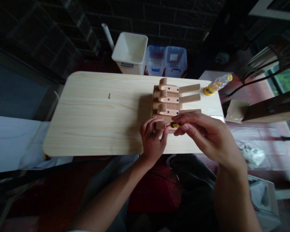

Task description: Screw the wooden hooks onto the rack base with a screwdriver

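Note:
My right hand is closed on a yellow and black screwdriver, its tip pointing left. Wrapped round a small light wooden piece, my left hand steadies it at the near end of a wooden rack. The screwdriver's tip is close to this piece; whether it sits in a screw I cannot tell. Farther along the rack, several curved wooden hooks are fixed in a row with dark screws, their straight ends sticking out to the right. My fingers hide part of the near end.
The rack lies on a pale wooden table. A small dark screw lies at left. A clear bottle with yellow ends rests at the far right corner. Behind the table stand a white bin and two clear plastic boxes.

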`<state>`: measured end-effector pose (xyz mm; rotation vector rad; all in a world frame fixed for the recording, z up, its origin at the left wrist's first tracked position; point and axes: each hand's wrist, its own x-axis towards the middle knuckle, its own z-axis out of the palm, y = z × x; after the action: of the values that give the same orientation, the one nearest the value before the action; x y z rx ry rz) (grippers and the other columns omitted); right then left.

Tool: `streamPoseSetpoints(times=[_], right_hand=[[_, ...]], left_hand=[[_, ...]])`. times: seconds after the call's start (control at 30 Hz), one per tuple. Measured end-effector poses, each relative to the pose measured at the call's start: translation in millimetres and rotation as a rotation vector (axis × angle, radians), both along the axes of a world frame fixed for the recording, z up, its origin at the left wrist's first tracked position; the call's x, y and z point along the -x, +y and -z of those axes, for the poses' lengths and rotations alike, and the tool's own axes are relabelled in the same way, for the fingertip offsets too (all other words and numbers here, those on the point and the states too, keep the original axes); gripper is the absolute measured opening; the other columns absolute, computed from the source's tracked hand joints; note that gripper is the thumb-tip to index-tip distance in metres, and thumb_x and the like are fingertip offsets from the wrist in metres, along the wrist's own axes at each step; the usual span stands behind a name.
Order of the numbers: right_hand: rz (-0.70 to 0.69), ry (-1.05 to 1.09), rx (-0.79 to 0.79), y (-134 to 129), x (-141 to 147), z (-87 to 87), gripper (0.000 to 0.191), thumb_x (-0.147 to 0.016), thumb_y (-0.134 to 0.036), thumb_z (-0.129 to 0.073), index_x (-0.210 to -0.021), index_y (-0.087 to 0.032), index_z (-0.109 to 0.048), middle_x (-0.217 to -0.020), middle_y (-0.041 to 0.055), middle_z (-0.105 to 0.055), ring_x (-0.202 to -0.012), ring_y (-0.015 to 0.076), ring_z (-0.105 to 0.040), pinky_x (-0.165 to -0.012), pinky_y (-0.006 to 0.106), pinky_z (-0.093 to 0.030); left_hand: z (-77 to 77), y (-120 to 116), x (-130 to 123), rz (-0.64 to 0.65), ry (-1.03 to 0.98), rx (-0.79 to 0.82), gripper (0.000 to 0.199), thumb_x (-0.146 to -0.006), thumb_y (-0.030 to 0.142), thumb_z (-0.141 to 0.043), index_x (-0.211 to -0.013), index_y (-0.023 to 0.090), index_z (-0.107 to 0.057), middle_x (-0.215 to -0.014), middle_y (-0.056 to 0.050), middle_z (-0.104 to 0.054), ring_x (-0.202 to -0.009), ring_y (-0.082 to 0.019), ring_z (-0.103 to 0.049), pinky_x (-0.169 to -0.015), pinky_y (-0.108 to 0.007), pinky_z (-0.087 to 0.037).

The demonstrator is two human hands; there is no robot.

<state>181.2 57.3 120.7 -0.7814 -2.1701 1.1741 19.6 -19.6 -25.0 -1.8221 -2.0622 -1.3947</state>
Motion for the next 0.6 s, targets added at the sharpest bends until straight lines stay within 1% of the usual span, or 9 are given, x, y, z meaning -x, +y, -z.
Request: streamPoseSetpoints(times=[0.17,0.33,0.5,0.6], right_hand=[[-0.026,-0.015,-0.061,-0.8,4.3,-2.7,0.017,-0.105,-0.031,-0.069,-0.117,-0.025,-0.080,-0.116,0.0059,-0.083,-0.106,0.0177,-0.079,-0.094,0.029,-0.062],[-0.025,-0.030,-0.109,-1.1,9.9,-1.1,0.018,-0.103,-0.034,-0.073,-0.114,-0.022,-0.080,-0.113,0.0069,-0.083,-0.104,0.0188,-0.079,-0.093,0.030,-0.062],[-0.014,-0.007,-0.043,-1.7,13.4,3.8,0.017,-0.102,-0.034,-0.074,-0.113,-0.022,-0.078,-0.110,0.0058,-0.080,-0.099,0.0169,-0.077,-0.086,0.027,-0.061],[-0.009,0.001,0.008,-3.3,14.9,7.3,0.017,-0.102,-0.035,-0.074,-0.114,-0.023,-0.075,-0.111,0.0051,-0.078,-0.094,0.0160,-0.077,-0.085,0.028,-0.061]], left_hand=[[2.5,-1.0,0.4,0.012,0.005,0.016,0.017,-0.101,0.023,-0.069,-0.117,0.027,-0.073,-0.125,-0.009,-0.076,-0.130,-0.029,-0.063,-0.112,-0.048,-0.050],[2.3,0.0,0.0,0.004,0.009,-0.011,0.016,-0.102,0.021,-0.066,-0.116,0.026,-0.071,-0.124,-0.009,-0.075,-0.129,-0.028,-0.064,-0.111,-0.048,-0.051],[3.1,0.8,-0.2,0.000,0.027,-0.033,0.014,-0.103,0.021,-0.065,-0.115,0.026,-0.070,-0.124,-0.009,-0.075,-0.128,-0.028,-0.064,-0.110,-0.047,-0.051],[4.3,0.8,-0.1,-0.009,0.029,-0.024,0.015,-0.102,0.020,-0.065,-0.114,0.026,-0.071,-0.124,-0.008,-0.075,-0.129,-0.027,-0.064,-0.111,-0.047,-0.050]])
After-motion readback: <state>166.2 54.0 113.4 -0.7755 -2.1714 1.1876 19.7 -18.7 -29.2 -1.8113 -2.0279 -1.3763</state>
